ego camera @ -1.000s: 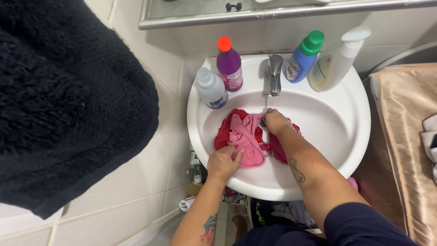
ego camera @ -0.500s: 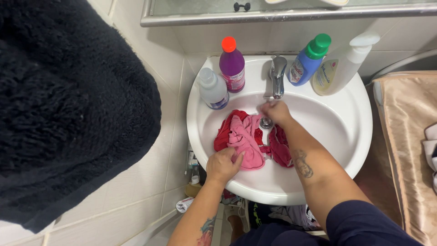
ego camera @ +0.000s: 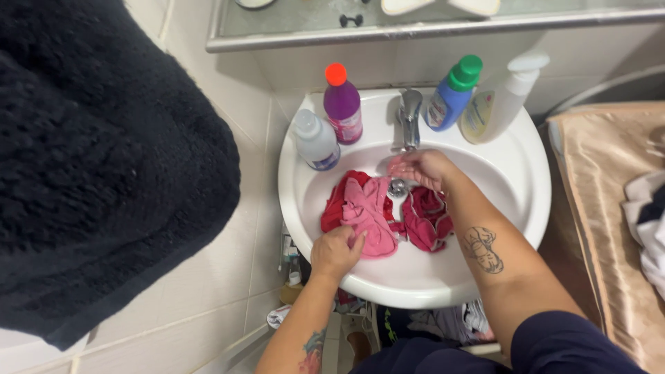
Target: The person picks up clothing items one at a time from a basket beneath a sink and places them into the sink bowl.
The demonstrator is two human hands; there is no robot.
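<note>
Tiled bathroom wall, glossy cream; round white ceramic sink [ego camera: 512, 208] below. Your hands apart. Your left hand [ego camera: 335, 252] pinches edge of soft pink cloth [ego camera: 370, 215], crumpled in basin beside darker red cloth [ego camera: 426, 221]. Your right hand [ego camera: 419, 168] cupped, fingers loose, under chrome tap [ego camera: 409, 118], gripping nothing. Purple bottle [ego camera: 342, 105], blue bottle [ego camera: 450, 95], white pump bottle [ego camera: 500, 100], small clear bottle [ego camera: 315, 140] on rim. Fluffy black towel [ego camera: 104, 173] hangs left.
</note>
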